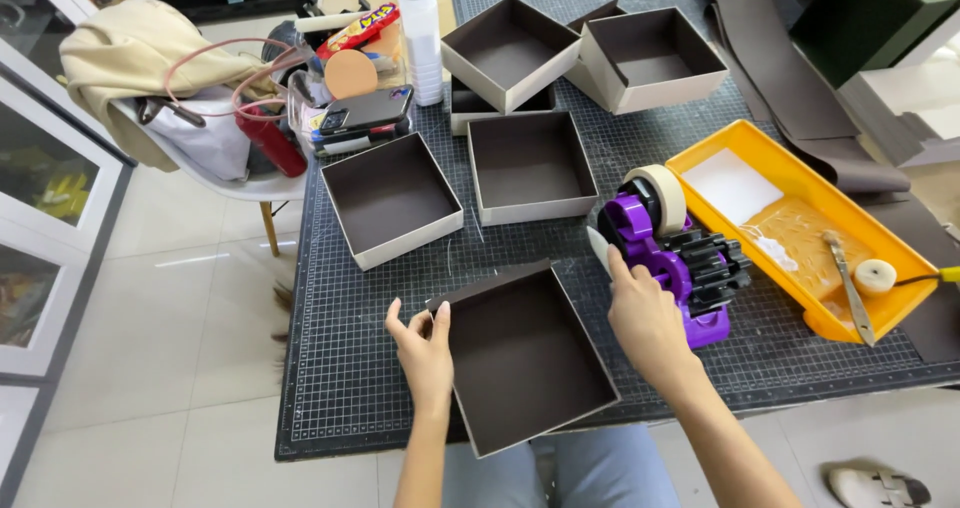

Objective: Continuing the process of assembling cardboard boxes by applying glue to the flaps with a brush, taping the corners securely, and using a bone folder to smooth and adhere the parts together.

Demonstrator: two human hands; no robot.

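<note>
Left hand (425, 353) pinches the near-left corner of the dark box (525, 353), fingers closed on its rim — box sits tilted on the cutting mat (340, 368), directly in front of the person. Right hand (645, 318) reaches to the purple tape dispenser (675, 258), fingertips at a tape strip (597, 251), just right of the box; grip on it unclear. Yellow tray (800, 183) beyond.

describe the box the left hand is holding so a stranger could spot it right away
On the dark gridded cutting mat, look at the near edge, left of the purple tape dispenser. The shallow dark brown box sits tilted there, its corner pinched by the left hand. Unlike the other boxes, it overhangs the mat's edge.
</note>
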